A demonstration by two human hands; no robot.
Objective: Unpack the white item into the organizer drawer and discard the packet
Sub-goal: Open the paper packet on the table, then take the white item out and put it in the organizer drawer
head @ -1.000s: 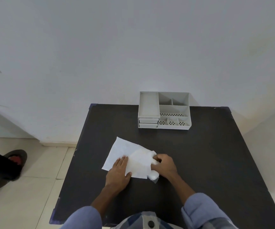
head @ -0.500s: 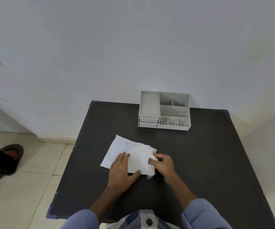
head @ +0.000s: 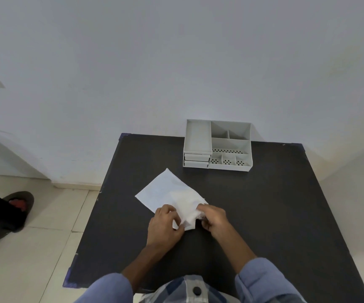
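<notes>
The white packet (head: 168,194) lies flat on the black table (head: 275,215), near edge; the left hand (head: 165,226) pinches its near corner to anchor it; the right hand (head: 213,217) closes on the crumpled open end, seemingly drawing the white item out; the grey organizer (head: 218,145) waits far right, drawers shut.

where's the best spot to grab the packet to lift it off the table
Probably the free far corner of the packet, approached from the organizer side. It lies flat there and uncovered, while both hands, left and right, already crowd the crumpled near end.
</notes>
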